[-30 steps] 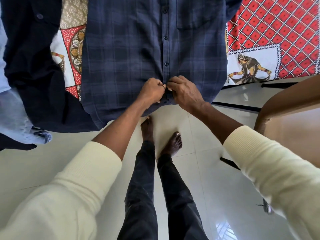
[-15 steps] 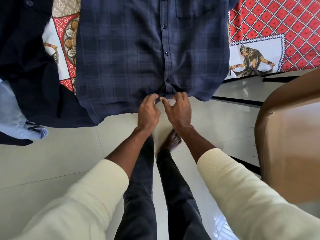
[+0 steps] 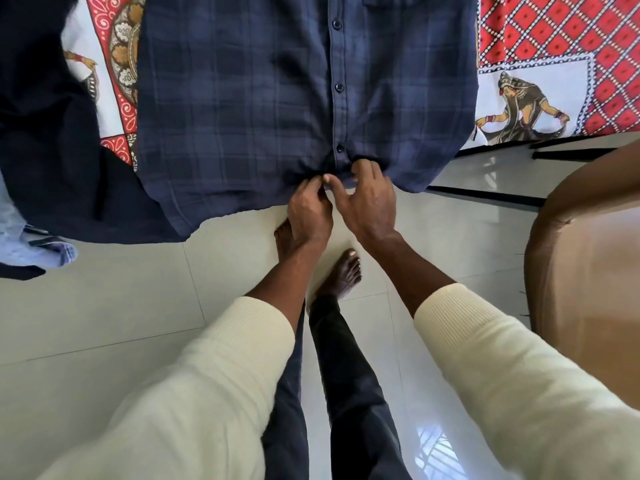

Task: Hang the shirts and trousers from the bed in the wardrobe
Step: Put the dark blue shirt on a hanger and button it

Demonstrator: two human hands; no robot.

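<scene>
The hem of the plaid shirt (image 3: 242, 109), spread on the bed (image 3: 554, 39), is pinched by the left hand (image 3: 308, 211) and right hand (image 3: 369, 199).

A navy plaid button-up shirt (image 3: 242, 109) lay spread flat, front up, on the bed, its placket buttoned and its hem hanging over the bed's edge toward the floor. To its left a plain dark navy garment (image 3: 45, 161) lay partly beneath it, also draping over the edge. At the far left a light blue denim piece (image 3: 20, 244) hung off the edge, only partly in view.
</scene>
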